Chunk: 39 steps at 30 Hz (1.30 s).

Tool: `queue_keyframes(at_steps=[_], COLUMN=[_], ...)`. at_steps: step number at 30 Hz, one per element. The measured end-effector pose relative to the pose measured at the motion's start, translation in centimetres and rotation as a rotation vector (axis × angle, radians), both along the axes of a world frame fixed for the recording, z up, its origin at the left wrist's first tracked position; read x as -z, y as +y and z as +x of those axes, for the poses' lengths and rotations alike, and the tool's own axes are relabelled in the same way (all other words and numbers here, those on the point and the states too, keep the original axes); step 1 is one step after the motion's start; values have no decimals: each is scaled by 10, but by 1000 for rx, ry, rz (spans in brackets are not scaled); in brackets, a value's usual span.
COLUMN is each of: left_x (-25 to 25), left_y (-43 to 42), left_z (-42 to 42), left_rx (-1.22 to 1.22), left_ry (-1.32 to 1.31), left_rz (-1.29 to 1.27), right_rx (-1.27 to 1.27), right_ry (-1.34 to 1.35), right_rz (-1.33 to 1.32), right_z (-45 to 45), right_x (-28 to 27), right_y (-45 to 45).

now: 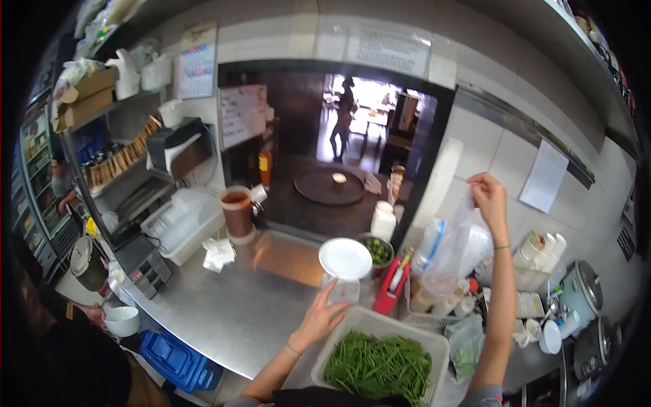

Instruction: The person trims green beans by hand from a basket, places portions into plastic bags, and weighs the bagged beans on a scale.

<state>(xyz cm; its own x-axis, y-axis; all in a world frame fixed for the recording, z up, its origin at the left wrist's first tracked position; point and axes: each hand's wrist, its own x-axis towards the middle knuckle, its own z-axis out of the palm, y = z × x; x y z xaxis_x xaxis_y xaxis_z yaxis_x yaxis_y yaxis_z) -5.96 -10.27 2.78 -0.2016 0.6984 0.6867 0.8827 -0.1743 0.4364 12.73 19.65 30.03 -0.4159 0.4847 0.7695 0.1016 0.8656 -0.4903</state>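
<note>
- The right hand [488, 197] is up high at the right; its finger and thumb pinch the top of a plastic bag [449, 254].
- The bag is thin, clear and a bit shiny; it is long, soft and full of wrinkles; it hangs down over some bottles [426, 300], and I can't tell if its low end touches them.
- The left hand [320, 317] is low, near the middle; its fingers are wide apart; they are by a small clear tub [347, 292], but I can't tell if they touch it.
- A round white plate [346, 259] is just past the tub; it looks smooth and plain.
- A pale basket [439, 342] is in front of the body, between the two arms; it is full of leafy greens [378, 365]; they are bright green, with long thin stems, all in a messy heap.
- The shiny metal table [271, 292] reaches out to the left.
</note>
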Motion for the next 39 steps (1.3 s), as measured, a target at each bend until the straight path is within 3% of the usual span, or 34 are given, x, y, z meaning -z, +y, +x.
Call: queue_keyframes(at_steps=[5, 9, 15, 16, 19, 21, 23, 25, 27, 29, 31, 35, 39], left_x=[-36, -46, -29, -30, -11, 10, 40, 64, 68, 65, 66, 72, 77], left_y=[17, 26, 30, 32, 52, 64, 80, 83, 82, 83, 84, 88, 92], left_z=[36, 46, 75, 83, 81, 74, 59, 48, 44, 49, 49, 50, 51], left_rx=[235, 383, 677, 665, 500, 366, 131, 20, -18, 15, 20, 82, 173], left_ry=[289, 205, -606, -607, -153, -395, -498, -425, -413, -463, -370, -206, -375], left_rz=[117, 70, 173, 176, 108, 85, 164, 189, 226, 271, 247, 225, 66], right_rx=[-192, -148, -72, -81, -101, -153, -62, -34, -144, -368, -451, -423, -418], right_ry=[-122, -126, -46, -42, 14, 208, 167, -16, -464, -742, -809, -914, -1028], right_rz=[-202, -427, -561, -604, -700, -705, -567, -354, -445, -397, -264, -301, -367], right_z=[-2, 6, 39, 44, 47, 41, 44, 53, 44, 25, 4, -33, -39], right_x=[63, 96, 142, 149, 165, 176, 194, 235, 244, 289, 332, 388, 394], right_y=[-60, -67, -52, -54, -70, -89, -102, -95, -129, -135, -140, -151, -167])
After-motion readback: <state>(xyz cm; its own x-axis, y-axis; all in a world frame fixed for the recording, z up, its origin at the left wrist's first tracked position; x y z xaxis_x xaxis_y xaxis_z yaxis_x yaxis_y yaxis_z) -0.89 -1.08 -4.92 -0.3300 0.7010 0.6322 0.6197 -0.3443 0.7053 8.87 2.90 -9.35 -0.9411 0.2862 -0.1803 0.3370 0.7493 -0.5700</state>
